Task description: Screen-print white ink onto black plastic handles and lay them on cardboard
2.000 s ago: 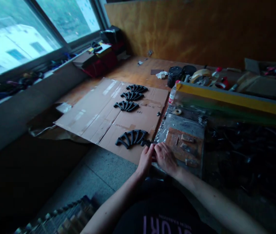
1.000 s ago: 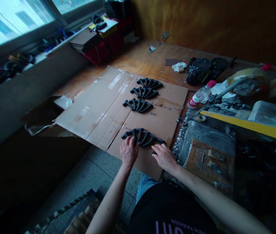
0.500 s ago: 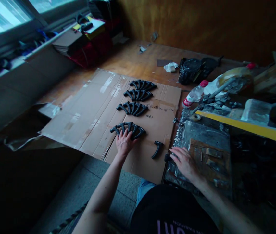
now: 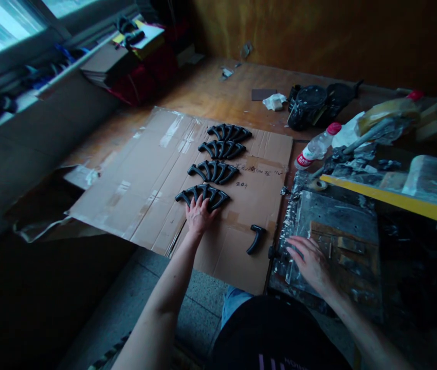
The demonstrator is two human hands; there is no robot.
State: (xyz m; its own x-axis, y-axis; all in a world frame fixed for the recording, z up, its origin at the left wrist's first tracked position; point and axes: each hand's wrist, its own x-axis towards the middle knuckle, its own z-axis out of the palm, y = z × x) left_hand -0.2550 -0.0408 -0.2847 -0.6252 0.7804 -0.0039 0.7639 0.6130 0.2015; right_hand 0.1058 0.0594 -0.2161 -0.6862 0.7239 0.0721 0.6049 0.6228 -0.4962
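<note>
1. Fingers of the left hand (image 4: pixel 199 218) are spread wide, touching the near side of a fan of black curved pieces (image 4: pixel 211 192) on the cardboard sheet (image 4: pixel 118 172)
2. Beyond that fan, 3 more lie in a row towards the far edge of the cardboard sheet: the third fan (image 4: pixel 213 171), the second fan (image 4: pixel 222 149) and the farthest fan (image 4: pixel 229 132)
3. On the near right part of the cardboard sheet lies 1 loose black piece (image 4: pixel 257 239) (its shape is bent, like those in the fans), apart from the rest
4. Just past the right edge of the cardboard sheet, the right hand (image 4: pixel 313 264) has its fingers loosely parted, near a small dark object (image 4: pixel 273 252) at that edge
5. Farther along, beside the cardboard sheet's right edge, a red-capped bottle (image 4: pixel 317 146) leans at a tilt
</note>
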